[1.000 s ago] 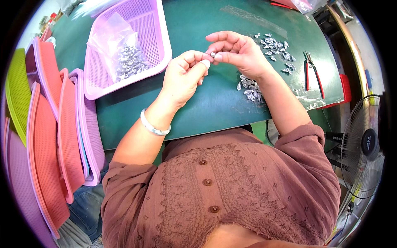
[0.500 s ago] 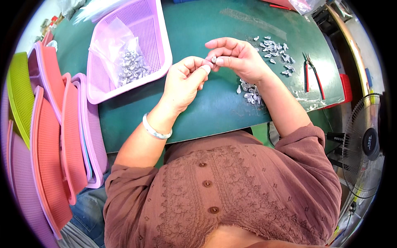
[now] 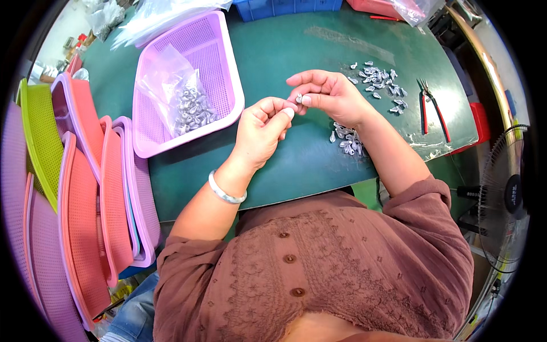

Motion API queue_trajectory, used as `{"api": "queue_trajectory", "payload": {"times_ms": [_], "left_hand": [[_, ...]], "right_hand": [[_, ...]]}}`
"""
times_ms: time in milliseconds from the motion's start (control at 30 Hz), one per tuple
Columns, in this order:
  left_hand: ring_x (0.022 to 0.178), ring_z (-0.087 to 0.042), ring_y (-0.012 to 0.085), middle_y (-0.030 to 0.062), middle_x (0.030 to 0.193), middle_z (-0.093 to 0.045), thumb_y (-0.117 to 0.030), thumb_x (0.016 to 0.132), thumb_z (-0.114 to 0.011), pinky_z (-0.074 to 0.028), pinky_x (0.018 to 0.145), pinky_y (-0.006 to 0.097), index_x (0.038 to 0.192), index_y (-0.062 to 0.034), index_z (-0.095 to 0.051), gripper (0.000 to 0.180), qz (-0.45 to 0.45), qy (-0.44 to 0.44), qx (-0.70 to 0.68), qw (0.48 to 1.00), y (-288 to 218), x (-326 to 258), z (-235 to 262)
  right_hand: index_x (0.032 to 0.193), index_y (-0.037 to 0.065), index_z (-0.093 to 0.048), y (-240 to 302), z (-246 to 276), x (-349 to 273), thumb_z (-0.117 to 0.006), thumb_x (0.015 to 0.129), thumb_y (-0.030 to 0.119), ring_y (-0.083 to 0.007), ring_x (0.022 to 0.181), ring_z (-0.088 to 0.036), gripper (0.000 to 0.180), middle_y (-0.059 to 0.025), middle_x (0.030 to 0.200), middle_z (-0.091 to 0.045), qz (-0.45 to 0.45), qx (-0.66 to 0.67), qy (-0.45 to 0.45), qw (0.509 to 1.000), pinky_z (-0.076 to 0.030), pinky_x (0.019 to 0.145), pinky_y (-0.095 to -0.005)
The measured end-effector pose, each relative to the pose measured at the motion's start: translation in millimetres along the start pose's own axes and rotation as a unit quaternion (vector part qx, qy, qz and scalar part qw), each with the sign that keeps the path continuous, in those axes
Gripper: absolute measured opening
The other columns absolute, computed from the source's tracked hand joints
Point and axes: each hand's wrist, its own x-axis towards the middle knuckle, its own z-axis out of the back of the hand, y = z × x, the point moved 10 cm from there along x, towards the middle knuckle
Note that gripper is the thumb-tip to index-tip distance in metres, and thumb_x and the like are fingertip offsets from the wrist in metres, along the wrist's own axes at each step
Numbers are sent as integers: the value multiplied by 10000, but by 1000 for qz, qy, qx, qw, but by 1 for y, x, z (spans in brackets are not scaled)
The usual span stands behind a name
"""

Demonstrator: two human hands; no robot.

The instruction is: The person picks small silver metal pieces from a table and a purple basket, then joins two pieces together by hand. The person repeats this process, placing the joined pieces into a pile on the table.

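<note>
Evidently, the right hand (image 3: 333,101) is pinching a small metal piece (image 3: 299,98) to the right of the purple basket (image 3: 235,91); the piece's long axis isn't showing clearly. The left hand (image 3: 263,126) is staying narrow, nearer the basket, its fingertips pointing rightward at the piece; whether it is gripping anything, I cannot tell. Rightward from the basket, the green surface (image 3: 273,51) is stretching toward loose pieces (image 3: 373,71), its near edge running under both forearms.
</note>
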Motion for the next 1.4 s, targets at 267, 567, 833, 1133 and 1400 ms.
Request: {"api": "queue_trajectory", "payload": {"times_ms": [267,567,833,1133,1400], "left_hand": [[507,-412,23,-12,671,-541,-104,838,-556,-336,453,152,849,-21,-596,92,16,-4,-5,1000,4,0,2],[513,-421,38,-20,638,-507,-128,847,-557,-324,450,148,889,-38,-598,107,14,-10,14,1000,4,0,2],[516,-427,30,-20,641,-514,-106,845,-553,-343,460,154,869,-26,-599,95,13,-16,6,1000,3,0,4],[502,-416,27,-30,615,-499,-130,842,-570,-318,447,154,822,-48,-587,86,5,-15,16,1000,3,1,3],[499,-407,28,-34,601,-491,-147,843,-579,-307,447,152,817,-59,-585,92,3,-17,25,1000,2,0,2]], "right_hand": [[1110,-42,-505,6,-2,-2,-552,824,20,-138,750,-576,297,-108,904,-633,5,-22,-8,1000,-478,716,-262],[1126,-21,-505,8,-2,-3,-559,800,-32,-123,835,-586,330,-81,919,-623,42,-35,-6,998,-476,780,-258],[1127,-22,-504,9,-4,-4,-570,793,-34,-111,853,-582,341,-74,920,-622,57,-64,-10,996,-468,789,-248],[1131,-27,-502,6,-9,-4,-565,806,-23,-113,856,-586,331,-80,937,-626,41,-90,9,995,-473,791,-247],[1122,-23,-512,3,-9,-4,-569,810,-7,-103,822,-576,317,-72,919,-631,26,-93,7,995,-470,765,-242]]}}
